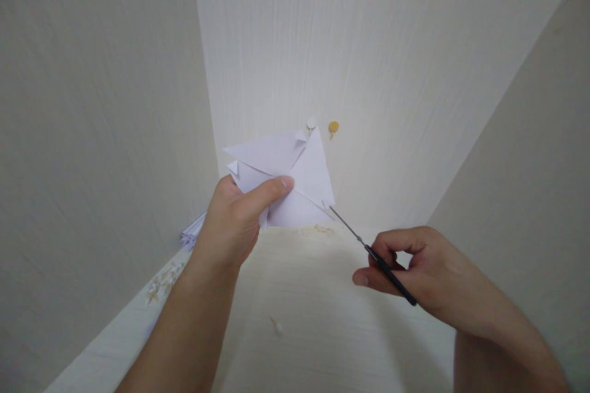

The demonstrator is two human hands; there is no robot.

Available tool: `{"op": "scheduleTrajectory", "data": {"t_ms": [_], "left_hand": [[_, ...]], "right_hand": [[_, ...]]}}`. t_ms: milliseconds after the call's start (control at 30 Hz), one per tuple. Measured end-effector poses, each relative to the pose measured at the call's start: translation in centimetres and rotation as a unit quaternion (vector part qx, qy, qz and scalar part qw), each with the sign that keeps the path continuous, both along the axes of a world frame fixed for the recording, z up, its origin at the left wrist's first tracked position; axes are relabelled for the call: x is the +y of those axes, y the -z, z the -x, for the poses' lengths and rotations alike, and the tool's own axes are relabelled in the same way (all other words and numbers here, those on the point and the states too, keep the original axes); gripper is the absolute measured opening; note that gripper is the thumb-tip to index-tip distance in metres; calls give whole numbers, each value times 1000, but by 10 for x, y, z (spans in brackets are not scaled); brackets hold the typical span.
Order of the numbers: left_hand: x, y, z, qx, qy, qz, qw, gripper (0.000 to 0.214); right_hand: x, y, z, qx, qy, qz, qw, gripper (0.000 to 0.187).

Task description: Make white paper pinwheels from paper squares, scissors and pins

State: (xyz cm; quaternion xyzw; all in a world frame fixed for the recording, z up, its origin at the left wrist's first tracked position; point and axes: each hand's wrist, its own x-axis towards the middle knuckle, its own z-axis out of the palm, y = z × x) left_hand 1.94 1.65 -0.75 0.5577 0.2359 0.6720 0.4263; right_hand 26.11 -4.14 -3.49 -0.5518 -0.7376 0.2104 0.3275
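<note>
My left hand (235, 221) is closed on a folded white paper (295, 178), thumb pressed across its front, and holds it up before the back wall. My right hand (415, 270) grips a pair of scissors with black handles (389, 273). The thin metal blades (343, 224) point up and left, and their tip touches the paper's lower right corner. Small triangular flaps stick out at the paper's corners.
A pale wooden desk surface (313, 319) lies below, enclosed by pale walls at left, back and right. A white pin (311, 123) and a yellow pin (333, 128) are stuck in the back wall. Paper sheets (193, 234) and small scraps (163, 279) lie at the left.
</note>
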Motion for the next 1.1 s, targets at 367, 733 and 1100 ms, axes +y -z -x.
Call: {"op": "scheduleTrajectory", "data": {"t_ms": [367,733,1100], "left_hand": [[-3,-4,-2,-5,-4,12,1000,35],[-15,4,19,260,85,58,960,19],[-13,-8,18,402,197,72,891,9]], "right_hand": [[2,3,-2,10,0,5,1000,57],[1,-2,8,208,85,-155,962,31],[-2,-5,15,172,-13,-125,977,16]]}}
